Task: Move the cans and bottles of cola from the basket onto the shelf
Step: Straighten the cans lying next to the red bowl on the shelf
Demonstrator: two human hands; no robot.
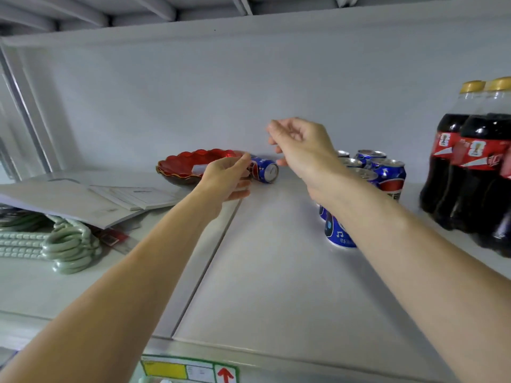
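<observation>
A blue cola can (pixel 266 171) lies on its side on the white shelf (pixel 276 286), just right of a red bowl. My left hand (pixel 225 179) reaches to the can's left end with thumb and fingers spread; its fingertips are at the can, with no clear grip. My right hand (pixel 300 146) hovers above and to the right of that can, fingers loosely curled and holding nothing. Several blue cans (pixel 387 175) stand upright behind my right forearm, and one more can (pixel 338 234) stands nearer the front. Dark cola bottles (pixel 470 172) with red labels stand at the right. The basket is out of view.
A red scalloped bowl (pixel 182 165) sits at the shelf's back, left of the lying can. Papers (pixel 83 199) and a pile of pale green hangers (pixel 63 244) fill the left side. The upper shelf's underside (pixel 193 12) hangs overhead. A label strip (pixel 188 371) marks the front edge.
</observation>
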